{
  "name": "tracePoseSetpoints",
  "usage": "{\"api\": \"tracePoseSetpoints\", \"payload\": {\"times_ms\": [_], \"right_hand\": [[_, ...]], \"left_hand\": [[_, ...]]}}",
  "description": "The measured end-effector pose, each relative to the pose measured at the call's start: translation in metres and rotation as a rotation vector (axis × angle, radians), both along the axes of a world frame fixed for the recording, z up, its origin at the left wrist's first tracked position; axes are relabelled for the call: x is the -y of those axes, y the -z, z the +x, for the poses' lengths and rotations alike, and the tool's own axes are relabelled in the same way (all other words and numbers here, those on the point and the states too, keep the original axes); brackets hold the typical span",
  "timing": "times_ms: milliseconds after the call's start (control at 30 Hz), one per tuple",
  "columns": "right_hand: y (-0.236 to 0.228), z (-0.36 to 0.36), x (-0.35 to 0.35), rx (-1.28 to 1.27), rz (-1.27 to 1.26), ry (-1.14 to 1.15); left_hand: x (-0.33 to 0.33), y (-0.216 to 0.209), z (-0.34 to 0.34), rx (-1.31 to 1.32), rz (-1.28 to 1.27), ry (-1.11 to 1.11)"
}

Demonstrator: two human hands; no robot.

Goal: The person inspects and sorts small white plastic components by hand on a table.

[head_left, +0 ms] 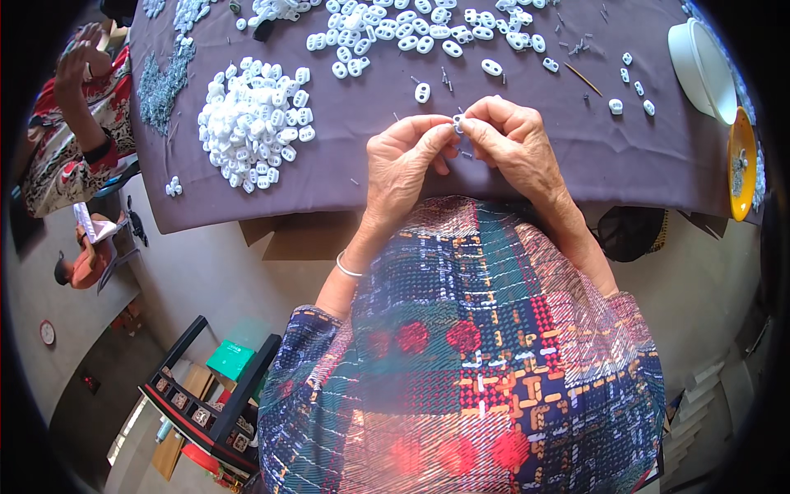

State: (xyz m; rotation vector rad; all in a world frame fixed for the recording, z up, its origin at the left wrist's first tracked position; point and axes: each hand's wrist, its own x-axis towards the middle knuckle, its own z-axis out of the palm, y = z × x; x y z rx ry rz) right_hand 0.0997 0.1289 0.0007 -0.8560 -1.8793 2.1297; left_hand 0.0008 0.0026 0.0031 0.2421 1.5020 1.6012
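Observation:
My left hand (403,165) and my right hand (514,140) meet above the near part of a dark purple tablecloth (576,148). Both pinch one small white plastic piece (457,123) between fingertips. A heap of the same white two-hole pieces (255,123) lies to the left of my hands. More of them are spread loosely along the far edge (411,33). A single white piece (422,92) and thin metal pins (445,78) lie just beyond my fingers.
A white bowl (701,66) and an orange dish (741,160) sit at the right edge. A pile of grey small parts (164,82) lies at the left. Another person's arm in a patterned sleeve (78,123) is at far left. A black frame (214,403) stands on the floor.

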Motion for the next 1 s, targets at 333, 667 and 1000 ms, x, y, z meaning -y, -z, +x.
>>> {"api": "tracePoseSetpoints", "payload": {"times_ms": [333, 667, 1000], "right_hand": [[-0.001, -0.003, 0.004, -0.004, 0.025, -0.02], [0.002, -0.003, 0.005, -0.037, -0.007, -0.003], [-0.011, 0.003, -0.006, -0.082, -0.083, 0.151]], "left_hand": [[-0.002, 0.006, 0.007, -0.102, -0.016, -0.067], [-0.001, -0.003, 0.008, -0.169, -0.025, -0.129], [-0.014, 0.003, -0.037, -1.31, -0.428, 0.07]]}}
